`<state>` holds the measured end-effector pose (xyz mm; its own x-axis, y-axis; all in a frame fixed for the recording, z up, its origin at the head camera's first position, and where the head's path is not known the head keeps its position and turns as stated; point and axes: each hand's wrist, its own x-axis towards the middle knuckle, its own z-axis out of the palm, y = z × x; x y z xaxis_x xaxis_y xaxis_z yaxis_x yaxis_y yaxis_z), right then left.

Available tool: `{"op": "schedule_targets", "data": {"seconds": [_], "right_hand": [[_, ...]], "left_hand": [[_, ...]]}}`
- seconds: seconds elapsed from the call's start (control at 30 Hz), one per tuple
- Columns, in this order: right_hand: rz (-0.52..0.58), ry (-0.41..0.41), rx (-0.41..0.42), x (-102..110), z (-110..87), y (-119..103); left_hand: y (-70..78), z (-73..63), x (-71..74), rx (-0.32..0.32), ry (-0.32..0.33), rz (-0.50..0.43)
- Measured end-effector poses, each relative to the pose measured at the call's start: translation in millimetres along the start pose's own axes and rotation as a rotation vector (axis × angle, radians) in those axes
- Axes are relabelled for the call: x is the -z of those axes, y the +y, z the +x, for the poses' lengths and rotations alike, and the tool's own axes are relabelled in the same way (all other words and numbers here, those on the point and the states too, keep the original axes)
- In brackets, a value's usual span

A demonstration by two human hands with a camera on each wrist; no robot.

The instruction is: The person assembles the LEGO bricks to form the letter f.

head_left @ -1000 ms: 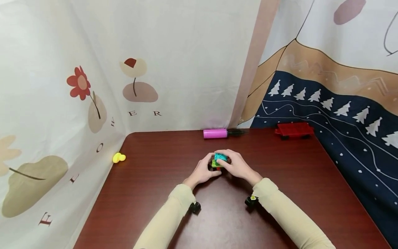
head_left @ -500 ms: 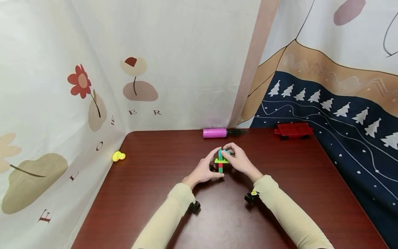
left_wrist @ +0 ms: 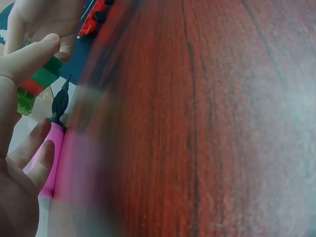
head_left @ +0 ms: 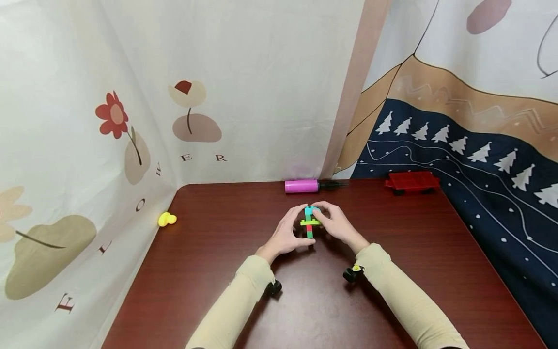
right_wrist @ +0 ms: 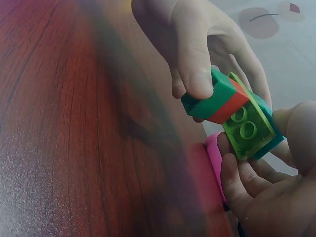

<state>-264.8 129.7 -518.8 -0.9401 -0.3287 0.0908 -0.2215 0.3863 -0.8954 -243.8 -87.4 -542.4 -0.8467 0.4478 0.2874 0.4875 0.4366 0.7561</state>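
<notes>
Both hands hold a small stack of toy building bricks (head_left: 309, 224) above the table. In the right wrist view it shows a green brick (right_wrist: 213, 98), an orange-red brick (right_wrist: 232, 104), a wider lime plate (right_wrist: 251, 127) and teal bricks (right_wrist: 270, 144) behind the plate. My left hand (head_left: 285, 236) grips the stack between its thumb, pressed on the green end brick, and its fingers at the far end. My right hand (head_left: 337, 226) pinches the teal side with thumb and fingers. The right fingers partly hide the teal bricks.
A pink hand pump (head_left: 302, 186) with a black end lies at the table's back edge. A red toy wagon (head_left: 412, 181) stands at the back right corner. Something yellow and rounded (head_left: 167, 219) sits at the left edge. Printed curtains (head_left: 261, 87) border the brown table (head_left: 209, 218).
The brick stack has turned from its studded top facing me to an upright side view, with its green and red lower bricks showing. Both hands keep hold of it and have shifted slightly.
</notes>
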Motion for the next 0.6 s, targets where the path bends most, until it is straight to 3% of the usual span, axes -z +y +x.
{"op": "schedule_targets", "data": {"seconds": [0.17, 0.33, 0.6], "right_hand": [[-0.05, 0.005, 0.011, 0, -1.2, 3], [-0.033, -0.01, -0.021, 0, -3.7, 6], [-0.129, -0.039, -0.01, 0, -1.8, 11]], "left_hand": [[-2.5, -0.2, -1.4, 0.037, 0.008, 0.023], [-4.3, -0.4, -2.7, 0.097, -0.019, 0.033], [-6.4, 2.7, -1.0, 0.16, -0.034, 0.098]]}}
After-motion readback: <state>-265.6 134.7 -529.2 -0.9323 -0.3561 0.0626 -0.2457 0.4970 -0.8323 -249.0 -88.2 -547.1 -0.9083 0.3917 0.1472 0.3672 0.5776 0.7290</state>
